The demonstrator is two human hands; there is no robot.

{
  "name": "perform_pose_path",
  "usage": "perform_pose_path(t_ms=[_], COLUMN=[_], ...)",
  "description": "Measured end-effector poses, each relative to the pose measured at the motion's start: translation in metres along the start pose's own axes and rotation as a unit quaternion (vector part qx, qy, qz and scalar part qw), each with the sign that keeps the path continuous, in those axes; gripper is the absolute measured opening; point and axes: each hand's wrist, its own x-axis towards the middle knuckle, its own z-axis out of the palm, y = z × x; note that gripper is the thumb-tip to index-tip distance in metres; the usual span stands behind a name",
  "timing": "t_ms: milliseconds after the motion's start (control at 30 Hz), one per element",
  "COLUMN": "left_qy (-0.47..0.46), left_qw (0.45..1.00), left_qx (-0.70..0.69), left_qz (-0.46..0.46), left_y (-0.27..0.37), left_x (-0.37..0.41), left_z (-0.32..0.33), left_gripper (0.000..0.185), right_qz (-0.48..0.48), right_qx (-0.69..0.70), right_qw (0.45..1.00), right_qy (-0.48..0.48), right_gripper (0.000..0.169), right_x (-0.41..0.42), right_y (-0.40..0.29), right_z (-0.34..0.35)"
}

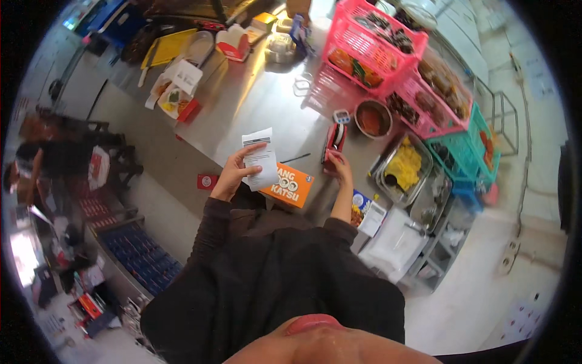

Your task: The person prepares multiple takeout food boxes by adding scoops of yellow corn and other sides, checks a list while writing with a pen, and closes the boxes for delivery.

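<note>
My left hand [237, 171] pinches a printed paper slip [263, 157], fingers across its front. Partly covered by that slip, an orange cardboard box [293, 187] with white lettering sits at the near edge of the steel table. To the right, my right hand [338, 164] has its fingers around the near end of a red-and-black hand tool [335, 141]; it looks like a stapler, though its details are blurred. Between the hands lies a thin black stick-like object [295, 158]. A blue-and-white food box [361, 207] with a slip on it is beside my right forearm.
Pink baskets [377, 52] and a green basket [464, 150] line the right side. Near them are a bowl of red sauce [373, 119] and a tray of yellow food [404, 166]. Leftward stand an open meal box [175, 98] and a knife [148, 68]. Another person [54, 164] is at far left.
</note>
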Motion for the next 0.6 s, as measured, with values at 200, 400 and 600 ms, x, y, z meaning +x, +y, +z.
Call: perform_pose_path(t_ms=[200, 400, 600], left_qy=[0.009, -0.061, -0.044], left_qw=[0.999, 0.998, 0.996], left_qx=[-0.051, -0.03, 0.035], left_qz=[0.005, 0.01, 0.073], left_y=[-0.002, 0.001, 0.008], left_x=[-0.004, 0.021, 0.029], left_z=[0.004, 0.013, 0.027], left_gripper=[0.067, 0.08, 0.075], right_qz=[-0.134, -0.138, -0.151], right_qx=[0.162, 0.056, -0.032], right_qw=[0.974, 0.977, 0.981], right_qy=[-0.079, 0.152, -0.114], right_gripper=[0.023, 0.014, 0.021], right_x=[0.002, 0.004, -0.147], right_y=[0.043, 0.09, -0.046], right_z=[0.012, 0.005, 0.075])
